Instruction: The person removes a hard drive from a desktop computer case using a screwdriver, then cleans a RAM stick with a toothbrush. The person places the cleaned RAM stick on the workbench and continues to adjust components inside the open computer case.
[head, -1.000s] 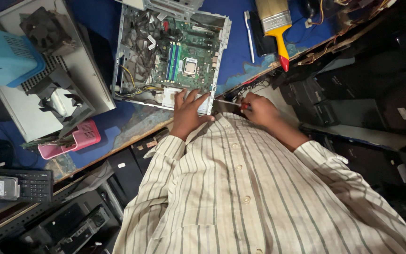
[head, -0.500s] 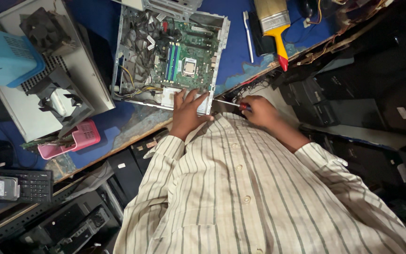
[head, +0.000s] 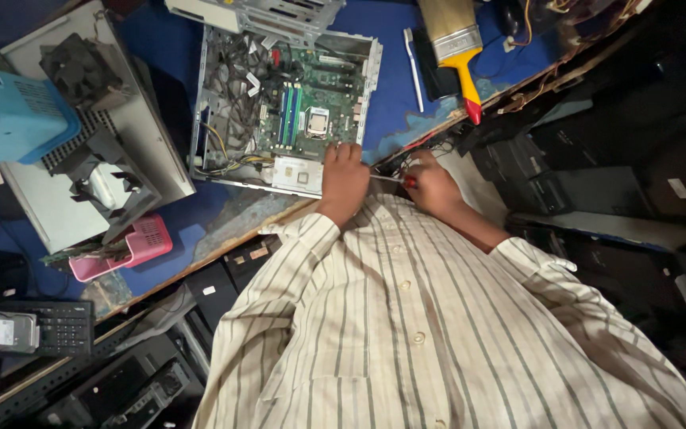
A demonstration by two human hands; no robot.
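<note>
Head view: slim red-handled screwdriver [head: 395, 179], metal case [head: 279, 103].

The screwdriver [head: 395, 179] shows only a thin shaft and a bit of red handle; the rest is buried in the right hand [head: 432, 184], and its tip is lost behind the left hand [head: 344, 176] at the near wall of the open computer case [head: 279, 111]. That hand also covers the case's near right corner. The metal drive cage [head: 256, 14] at the tabletop's far edge is cut off by the picture's top. The motherboard's small parts are too fine to tell. The shelves under the tabletop [head: 395, 95] are dark and unclear.
</note>
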